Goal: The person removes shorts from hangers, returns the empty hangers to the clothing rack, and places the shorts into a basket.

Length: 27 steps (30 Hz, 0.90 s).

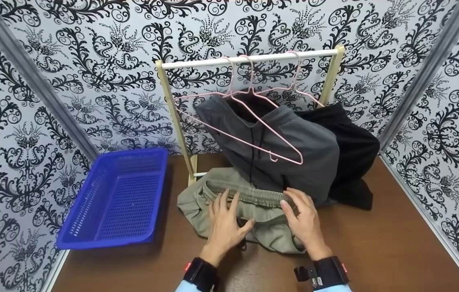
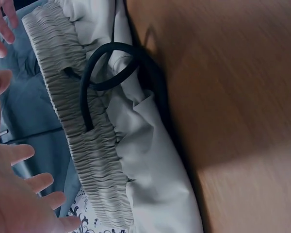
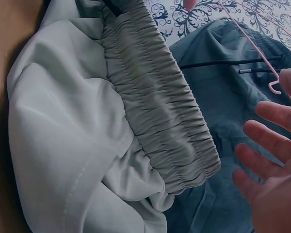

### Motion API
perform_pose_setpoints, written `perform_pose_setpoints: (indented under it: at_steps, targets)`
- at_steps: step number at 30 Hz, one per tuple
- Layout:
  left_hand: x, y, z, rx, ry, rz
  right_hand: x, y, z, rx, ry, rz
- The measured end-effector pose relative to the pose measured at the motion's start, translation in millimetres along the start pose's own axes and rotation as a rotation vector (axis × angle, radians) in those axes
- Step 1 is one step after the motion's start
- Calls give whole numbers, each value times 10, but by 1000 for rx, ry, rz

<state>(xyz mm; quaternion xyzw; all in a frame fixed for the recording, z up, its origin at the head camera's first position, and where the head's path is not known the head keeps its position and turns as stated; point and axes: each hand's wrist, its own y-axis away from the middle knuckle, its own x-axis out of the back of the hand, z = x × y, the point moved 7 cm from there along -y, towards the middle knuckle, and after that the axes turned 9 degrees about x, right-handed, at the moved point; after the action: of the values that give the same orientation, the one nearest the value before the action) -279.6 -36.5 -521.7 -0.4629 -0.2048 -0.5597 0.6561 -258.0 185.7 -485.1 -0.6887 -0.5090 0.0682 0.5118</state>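
Nearest us, black wrist straps (image 1: 330, 271) just behind both hands. Left hand (image 1: 226, 227) and right hand (image 1: 304, 221) let go, fingers spread, nothing gripped; we cannot tell whether any fingertip touches cloth. Beneath and between them lies a grey-green fabric garment (image 1: 269, 233), its gathered elastic waistband (image 1: 255, 195) lying open along the fingers. In the left wrist view we note a looped black drawcord (image 2: 83, 92) at that waistband. All rests on a brown wood-grained surface (image 1: 395, 247). Left of the left hand, well apart: a blue perforated plastic basket (image 1: 105, 243). Beyond the hands, a dark grey drawstring garment (image 1: 312, 142); behind it, past the right hand, a black cloth garment (image 1: 359, 142). Above these, thin pink hangers (image 1: 300, 161) hook over a pale wooden rack's white rod (image 1: 197, 63).
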Motion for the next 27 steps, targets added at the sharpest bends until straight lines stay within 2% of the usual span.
perform_pose_setpoints:
  at_steps: [3,9,18,27]
  targets:
    - [-33,14,7,-2,-11,-9,-7,9,-3,15,7,0]
    - [-119,29,-8,22,-34,-70,-25,45,-2,27,27,-17]
    - [-243,15,-14,28,-128,-134,-69,94,26,-59,28,-121]
    - [-391,-33,-24,28,-149,-222,-55,77,31,-35,41,-105]
